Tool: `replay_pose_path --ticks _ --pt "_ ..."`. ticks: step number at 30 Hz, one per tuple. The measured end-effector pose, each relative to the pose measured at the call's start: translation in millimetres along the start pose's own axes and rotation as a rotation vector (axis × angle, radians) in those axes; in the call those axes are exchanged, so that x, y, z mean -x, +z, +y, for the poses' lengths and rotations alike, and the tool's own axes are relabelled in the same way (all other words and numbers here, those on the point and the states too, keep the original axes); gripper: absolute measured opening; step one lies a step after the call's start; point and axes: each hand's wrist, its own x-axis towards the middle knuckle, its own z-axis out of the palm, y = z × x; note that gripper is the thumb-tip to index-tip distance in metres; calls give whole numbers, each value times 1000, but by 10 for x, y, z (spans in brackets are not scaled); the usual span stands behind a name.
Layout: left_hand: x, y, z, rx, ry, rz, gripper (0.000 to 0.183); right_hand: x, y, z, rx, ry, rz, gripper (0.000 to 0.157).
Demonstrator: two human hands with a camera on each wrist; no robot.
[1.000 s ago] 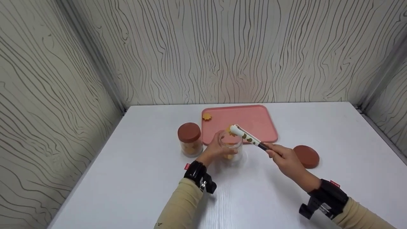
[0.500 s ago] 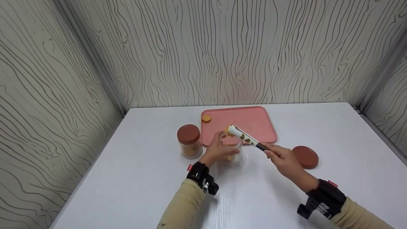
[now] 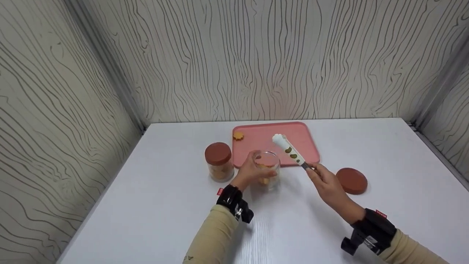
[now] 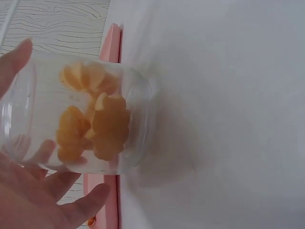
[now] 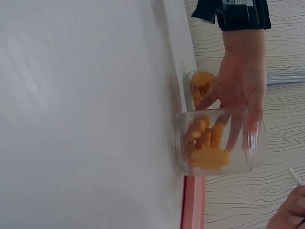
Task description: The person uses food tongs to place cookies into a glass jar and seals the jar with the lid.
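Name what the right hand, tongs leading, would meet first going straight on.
Likely the pink tray, since the tongs in the right hand point across it; depth is unclear, so they might pass above it toward the patterned wall.

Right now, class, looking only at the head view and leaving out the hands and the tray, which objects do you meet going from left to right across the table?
Lidded jar → yellow flower-shaped piece → open jar → spotted white utensil → loose reddish-brown lid.
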Motion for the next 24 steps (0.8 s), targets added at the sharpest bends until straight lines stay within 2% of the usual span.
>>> replay_pose_path --ticks 5,8,14,24 --pt "-6 2 14 -14 12 0 86 -4 46 37 -54 -27 -10 18" --pt "-12 2 22 -4 11 -3 88 -12 67 47 -89 2 -34 14" --pt "1 6 40 19 17 -16 94 -36 83 61 -27 70 -17 22" --pt "23 7 28 49 -7 -4 92 -84 119 120 -10 100 -11 25"
